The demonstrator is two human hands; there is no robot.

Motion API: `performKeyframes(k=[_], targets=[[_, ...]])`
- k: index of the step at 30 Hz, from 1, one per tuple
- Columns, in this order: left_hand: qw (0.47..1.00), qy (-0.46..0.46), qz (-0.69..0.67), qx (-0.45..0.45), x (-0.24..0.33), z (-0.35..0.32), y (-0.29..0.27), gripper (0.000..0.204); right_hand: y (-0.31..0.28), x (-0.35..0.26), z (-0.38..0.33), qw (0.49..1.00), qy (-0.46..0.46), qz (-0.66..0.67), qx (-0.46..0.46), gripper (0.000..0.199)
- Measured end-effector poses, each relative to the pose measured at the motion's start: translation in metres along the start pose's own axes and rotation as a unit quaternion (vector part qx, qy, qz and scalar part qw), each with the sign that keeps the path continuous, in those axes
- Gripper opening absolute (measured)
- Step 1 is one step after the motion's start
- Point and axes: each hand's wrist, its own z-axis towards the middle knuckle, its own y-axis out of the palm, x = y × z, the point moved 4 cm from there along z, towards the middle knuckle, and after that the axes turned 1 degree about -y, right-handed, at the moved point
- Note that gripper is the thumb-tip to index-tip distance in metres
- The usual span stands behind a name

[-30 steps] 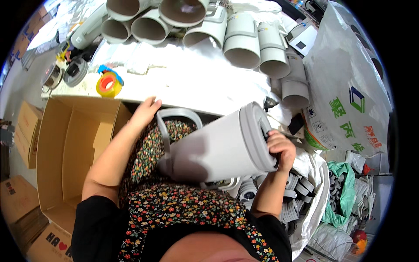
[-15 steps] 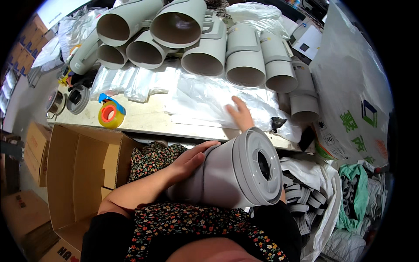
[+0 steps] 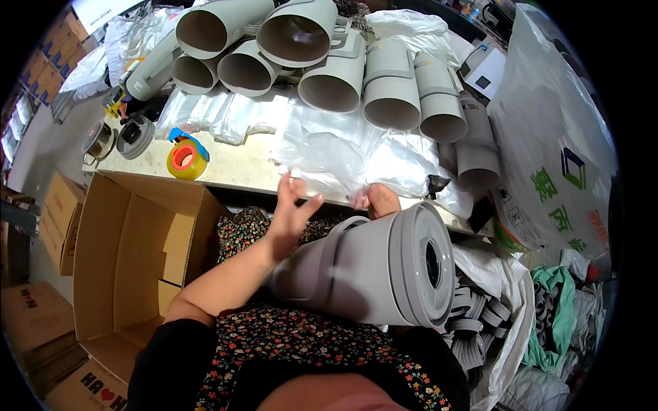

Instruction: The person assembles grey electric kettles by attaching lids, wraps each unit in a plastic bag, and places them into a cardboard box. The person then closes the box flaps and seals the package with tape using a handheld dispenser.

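A large grey cylindrical container (image 3: pixel 356 274) lies across my lap, its round ringed end with a dark central hole facing right. My left hand (image 3: pixel 289 216) is above its far side, fingers apart, the fingertips close to a clear plastic bag (image 3: pixel 322 157). My right hand (image 3: pixel 382 201) is beyond the container, fingers curled in a pinch on the near edge of that bag. The bag is lifted a little off the other clear bags on the worktable. Part of my right forearm is hidden behind the container.
Several grey cylinders (image 3: pixel 332 85) are stacked along the back of the table (image 3: pixel 240 164). A tape dispenser (image 3: pixel 186 157) stands at its left. An open cardboard box (image 3: pixel 130 260) sits at my left; a sack of grey parts (image 3: pixel 473 315) and a large plastic bag (image 3: pixel 548 123) are at right.
My left hand has left the container and moved forward to the bags. My right hand has closed on a bag's edge and drawn it nearer. The view has shifted slightly.
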Motion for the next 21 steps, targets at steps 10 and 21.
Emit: performKeyframes(k=[10,21], targets=[[0.930,0.293,0.196,-0.108,0.084,0.008,0.044,0.034,-0.010,-0.091,-0.100,0.954,-0.115,0.274,0.027,0.034],[0.878,0.281,0.374,-0.102,-0.003,-0.028,-0.037,0.014,0.048,-0.103,-0.158,0.989,0.041,-0.085,0.116,0.014]])
